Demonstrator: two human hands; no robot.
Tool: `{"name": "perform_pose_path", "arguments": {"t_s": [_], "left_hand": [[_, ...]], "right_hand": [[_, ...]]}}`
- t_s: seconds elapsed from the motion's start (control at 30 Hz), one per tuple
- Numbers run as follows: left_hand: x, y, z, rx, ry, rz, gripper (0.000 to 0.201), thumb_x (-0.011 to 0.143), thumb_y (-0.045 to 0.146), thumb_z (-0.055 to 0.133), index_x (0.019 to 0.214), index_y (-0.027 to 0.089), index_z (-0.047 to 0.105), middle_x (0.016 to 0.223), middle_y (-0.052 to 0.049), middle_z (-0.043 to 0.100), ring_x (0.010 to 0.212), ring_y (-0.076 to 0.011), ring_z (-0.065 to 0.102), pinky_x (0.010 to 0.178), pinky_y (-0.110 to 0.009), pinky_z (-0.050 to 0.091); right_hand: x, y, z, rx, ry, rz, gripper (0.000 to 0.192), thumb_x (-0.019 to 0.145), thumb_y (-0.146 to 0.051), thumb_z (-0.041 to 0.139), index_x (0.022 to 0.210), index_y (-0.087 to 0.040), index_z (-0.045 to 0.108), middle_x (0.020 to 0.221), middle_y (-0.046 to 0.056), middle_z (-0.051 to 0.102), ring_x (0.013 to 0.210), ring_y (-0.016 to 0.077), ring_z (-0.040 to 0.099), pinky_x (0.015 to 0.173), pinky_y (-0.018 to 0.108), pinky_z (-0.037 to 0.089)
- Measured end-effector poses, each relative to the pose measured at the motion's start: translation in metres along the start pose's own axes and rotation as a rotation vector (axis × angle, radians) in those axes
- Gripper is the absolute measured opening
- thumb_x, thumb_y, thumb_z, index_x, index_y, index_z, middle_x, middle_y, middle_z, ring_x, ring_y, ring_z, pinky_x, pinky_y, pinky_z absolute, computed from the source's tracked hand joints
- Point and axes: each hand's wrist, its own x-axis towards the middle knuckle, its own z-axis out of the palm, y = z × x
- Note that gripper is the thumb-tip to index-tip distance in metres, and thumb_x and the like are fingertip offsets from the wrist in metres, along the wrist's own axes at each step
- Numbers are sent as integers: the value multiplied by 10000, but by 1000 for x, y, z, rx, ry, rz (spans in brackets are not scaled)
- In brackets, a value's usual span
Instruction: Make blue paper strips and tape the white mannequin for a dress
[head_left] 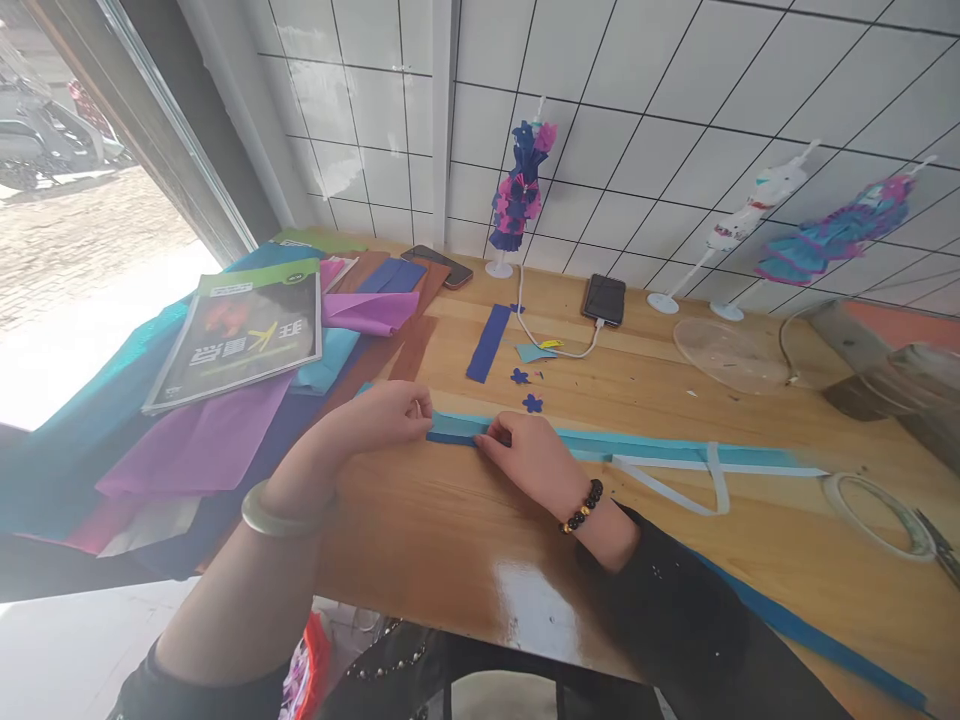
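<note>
A long teal paper strip (600, 443) lies flat on the wooden worktop (450, 530), running from under both hands out to the right. The left hand (382, 415) pinches the strip's left end between thumb and fingertips. The right hand (525, 455) sits just beside it, fingers pressed down on the strip. The two hands are close but not touching. A white tape strip (675, 480) curls over the teal strip to the right of the right hand. Beyond the hands lie a dark blue paper strip (487, 343) and small blue paper flowers (532, 403).
</note>
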Motion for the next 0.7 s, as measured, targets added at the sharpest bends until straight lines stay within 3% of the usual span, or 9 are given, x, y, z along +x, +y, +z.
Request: {"name": "perform_pose_path", "arguments": {"t_s": [0.17,0.37,0.7], "left_hand": [[-2,9,1,-142,-42,87,239,742,403,494,788,197,607,655,6,621,593,-135,548,502,-229,381],[1,18,17,-258,-104,219,194,759,348,508,826,196,608,759,9,642,699,-131,566,610,-225,420],[8,22,30,-55,-40,257,216,779,298,461,851,207,643,777,-7,657,719,-156,574,628,-249,410]], "right_hand": [[-1,0,0,0,-2,3,214,795,-336,523,655,-181,568,683,28,646,627,136,543,565,235,336],[0,0,1,-4,2,-6,217,795,-331,524,649,-176,565,677,29,639,617,133,536,554,232,328],[-2,2,-5,85,-26,-26,178,793,-282,521,685,-165,599,706,34,646,639,128,552,569,226,362]]}}
